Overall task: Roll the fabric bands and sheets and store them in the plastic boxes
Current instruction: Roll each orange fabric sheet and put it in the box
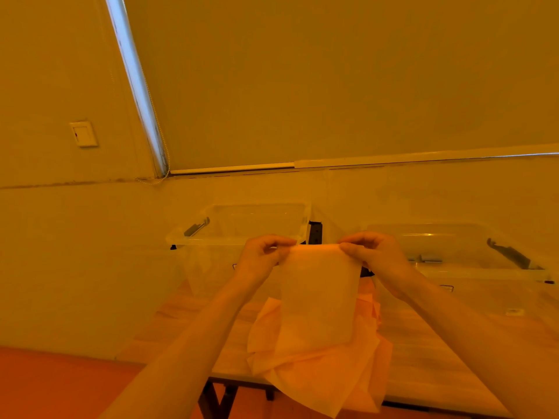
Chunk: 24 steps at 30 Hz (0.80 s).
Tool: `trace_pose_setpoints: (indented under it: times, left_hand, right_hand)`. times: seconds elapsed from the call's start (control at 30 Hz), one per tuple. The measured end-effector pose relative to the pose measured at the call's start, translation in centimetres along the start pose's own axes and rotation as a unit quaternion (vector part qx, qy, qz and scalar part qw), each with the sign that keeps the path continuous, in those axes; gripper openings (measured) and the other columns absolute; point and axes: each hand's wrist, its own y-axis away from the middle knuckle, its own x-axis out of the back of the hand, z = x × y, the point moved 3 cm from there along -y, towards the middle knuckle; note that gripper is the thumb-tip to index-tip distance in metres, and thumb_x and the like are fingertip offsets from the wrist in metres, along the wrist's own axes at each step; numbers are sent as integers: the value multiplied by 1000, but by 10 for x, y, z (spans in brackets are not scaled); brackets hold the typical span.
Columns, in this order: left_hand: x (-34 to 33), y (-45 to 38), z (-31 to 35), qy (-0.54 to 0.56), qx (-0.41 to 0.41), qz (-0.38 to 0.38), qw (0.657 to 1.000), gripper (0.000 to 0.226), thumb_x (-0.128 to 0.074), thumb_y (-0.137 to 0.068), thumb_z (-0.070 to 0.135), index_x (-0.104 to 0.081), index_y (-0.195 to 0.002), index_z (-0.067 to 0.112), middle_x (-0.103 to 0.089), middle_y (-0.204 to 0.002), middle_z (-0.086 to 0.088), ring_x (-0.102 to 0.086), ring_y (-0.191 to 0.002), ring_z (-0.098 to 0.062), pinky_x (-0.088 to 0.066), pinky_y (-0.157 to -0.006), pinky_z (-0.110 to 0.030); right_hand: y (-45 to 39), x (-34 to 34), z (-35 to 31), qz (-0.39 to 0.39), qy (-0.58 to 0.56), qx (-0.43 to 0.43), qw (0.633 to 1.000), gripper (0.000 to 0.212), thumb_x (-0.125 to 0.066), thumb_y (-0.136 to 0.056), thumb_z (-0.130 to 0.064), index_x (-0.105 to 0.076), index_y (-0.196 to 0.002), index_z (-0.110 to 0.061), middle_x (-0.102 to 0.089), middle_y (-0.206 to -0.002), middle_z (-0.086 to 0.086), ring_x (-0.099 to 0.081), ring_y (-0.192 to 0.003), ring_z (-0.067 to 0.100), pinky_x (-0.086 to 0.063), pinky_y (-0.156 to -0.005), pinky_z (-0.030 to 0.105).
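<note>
- Yellow-lit room, drawn roller blind (332, 86) at 12 o'clock; wooden desk (423, 358) below it carries two clear plastic boxes (242, 225), one at 11 o'clock of the hands, one at 2 o'clock.
- Left hand (263, 255) and right hand (375, 252) each pinch a top corner of a pale fabric band (317, 291), held up and hanging straight.
- Band's lower end meets the heap of fabric sheets (317, 367) at 6 o'clock, draping over the desk edge.
- Judgement: featherlight, limp, thin, likely non-woven; won't slip but creases. Keep hold at the top corners, roll from there under light tension.
</note>
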Motion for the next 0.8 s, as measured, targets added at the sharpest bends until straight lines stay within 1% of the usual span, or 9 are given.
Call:
trace_pose_setpoints:
  times: [0.03, 0.1, 0.2, 0.33, 0.5, 0.57, 0.63, 0.73, 0.8]
  left_hand:
    - [0, 0, 0, 2, 2, -3, 1000, 22, -61, -88, 3, -69, -96, 22, -65, -99, 8, -61, -89, -6, -53, -67, -14]
    - [-1, 0, 0, 18, 3, -10, 1000, 22, -63, -85, 1, -69, -94, 21, -66, -94, 6, -62, -84, -6, -52, -66, -12]
    - [-2, 1, -1, 24, 0, -11, 1000, 19, -62, -88, 6, -68, -91, 23, -67, -92, 6, -64, -83, -8, -54, -67, -16]
    - [-6, 0, -3, 15, 6, -7, 1000, 15, -60, -90, 11, -66, -91, 25, -66, -94, 7, -64, -85, -8, -55, -64, -17]
    - [-9, 0, -5, 11, 19, 11, 1000, 13, -58, -92, 15, -66, -92, 25, -63, -98, 6, -63, -86, -8, -54, -58, -18]
    - [-9, 0, -5, 13, 23, 10, 1000, 13, -57, -93, 15, -67, -91, 25, -64, -98, 5, -63, -87, -10, -54, -58, -17]
    - [-9, 0, -6, 18, 23, 9, 1000, 14, -58, -93, 15, -67, -91, 25, -63, -99, 6, -62, -90, -11, -54, -61, -18]
    - [-9, 0, -8, 22, 15, 2, 1000, 13, -63, -88, 13, -70, -92, 24, -67, -99, 7, -63, -93, -9, -54, -66, -18]
    - [-10, 1, -8, 17, 12, -7, 1000, 14, -69, -83, 10, -71, -92, 20, -68, -96, 7, -64, -88, -6, -53, -65, -15]
  right_hand:
    - [0, 0, 0, -1, 2, 0, 1000, 11, -65, -87, -13, -72, -88, -21, -68, -95, -1, -63, -92, 17, -54, -79, 33]
    - [2, 0, 0, -8, -3, -5, 1000, 10, -65, -86, -12, -71, -89, -20, -67, -96, -1, -63, -90, 17, -55, -73, 31]
    - [4, 0, 0, -14, -12, -14, 1000, 13, -70, -82, -9, -70, -93, -16, -66, -97, 1, -65, -87, 18, -56, -67, 28]
    - [4, 0, -1, 1, -3, -9, 1000, 6, -68, -84, -13, -68, -88, -17, -65, -93, 1, -63, -85, 18, -57, -74, 35]
    - [3, 1, 2, 15, 6, -9, 1000, 3, -66, -86, -19, -68, -88, -19, -64, -98, 2, -60, -92, 22, -54, -81, 42]
    - [4, 1, 4, 3, -9, -18, 1000, 10, -70, -83, -15, -69, -92, -18, -64, -102, 3, -62, -94, 23, -55, -78, 40]
    - [4, 1, 6, -2, -11, -21, 1000, 14, -73, -80, -11, -70, -92, -17, -66, -102, 4, -64, -92, 22, -55, -72, 35]
    - [4, 1, 8, 6, -8, -16, 1000, 9, -73, -80, -10, -71, -86, -17, -67, -94, 4, -64, -87, 20, -52, -66, 30]
    - [3, 1, 9, 15, -4, -15, 1000, 6, -72, -80, -12, -71, -85, -16, -67, -92, 4, -63, -85, 20, -52, -65, 30]
